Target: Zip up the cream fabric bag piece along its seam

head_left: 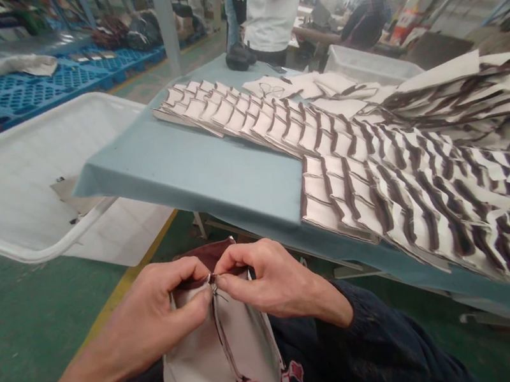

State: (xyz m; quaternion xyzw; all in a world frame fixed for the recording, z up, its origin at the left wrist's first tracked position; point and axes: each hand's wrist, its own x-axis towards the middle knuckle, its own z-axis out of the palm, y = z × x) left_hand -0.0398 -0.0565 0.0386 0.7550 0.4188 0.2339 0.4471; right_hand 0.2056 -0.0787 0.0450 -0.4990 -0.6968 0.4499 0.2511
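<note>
Holding one pale leather piece (231, 343) with a dark maroon top edge, both hands meet low in the view, over the person's lap and just short of the near edge of the table (194, 175). Left hand (157, 310): thumb and forefinger pinched shut on the piece's top edge at the middle seam, wrist bent inward, forearm entering from the lower left. Right hand (269, 279): fingertips likewise pinched together on the same edge, touching the left hand's fingertips; a thin thread or small metal part seems to sit between them, though it is too small to tell. The piece hangs downward from the pinch, folded along a vertical seam. White plastic tub (17, 190), left of the table: it holds only a few flat scraps near its right wall. Second white tub (371, 66), at the far end of the table: contents not visible. Table surface: pale blue cloth bearing overlapping rows of cut pieces (379, 178), pale with dark brown edges, fanned like shingles. Another person in a white shirt (269, 8) stands beyond the far end.
</note>
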